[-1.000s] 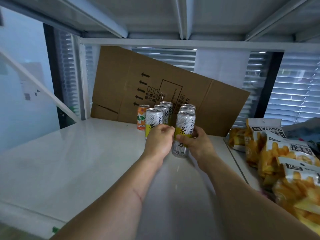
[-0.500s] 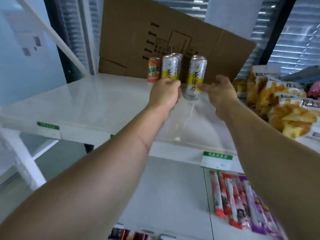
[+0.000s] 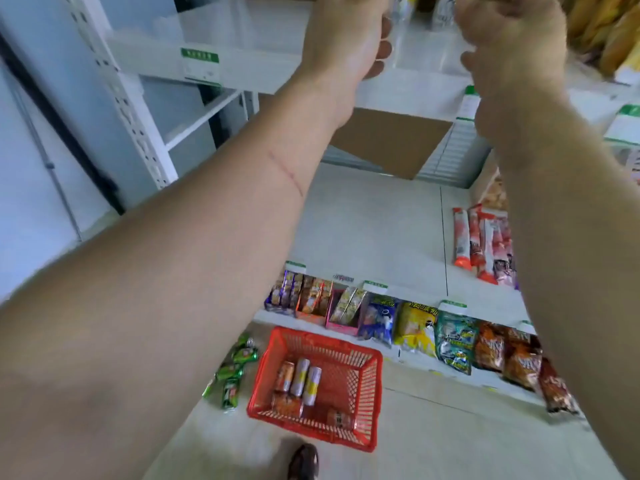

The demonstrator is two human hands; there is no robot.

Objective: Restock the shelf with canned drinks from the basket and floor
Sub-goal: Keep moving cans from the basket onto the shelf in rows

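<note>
A white metal shelving unit fills the view, its upper shelf (image 3: 242, 39) glossy and pale, with green-and-white price tags (image 3: 200, 60) clipped to the front lip and a perforated white upright (image 3: 135, 109) at the left. Below it a lower shelf (image 3: 374, 230) is backed by a sheet of brown cardboard (image 3: 391, 140) and carries long red snack sticks (image 3: 481, 240) at the right. The floor (image 3: 450, 427) is pale tile. The bottom row holds boxed sweets (image 3: 311, 299) and a line of bright snack bags (image 3: 453, 341), and yellow chip bags (image 3: 602, 32) sit on the upper shelf at the far right. On the floor a red plastic basket (image 3: 367, 386) holds several cans (image 3: 304, 379) lying on their sides, silver-and-yellow ones and orange ones, and just left of the basket green cans (image 3: 235, 372) lie loose on the tile. A dark shoe toe (image 3: 304, 462) shows at the bottom edge. Both forearms reach up across the view and hide much of the shelves. The left hand (image 3: 349, 36) is at the upper shelf's edge with fingers curled, and the right hand (image 3: 509, 39) is beside it, fingers loosely bent; between them the bottoms of silver cans on the shelf (image 3: 401, 8) are cut off by the top edge, and I cannot tell whether either hand has hold of one.
</note>
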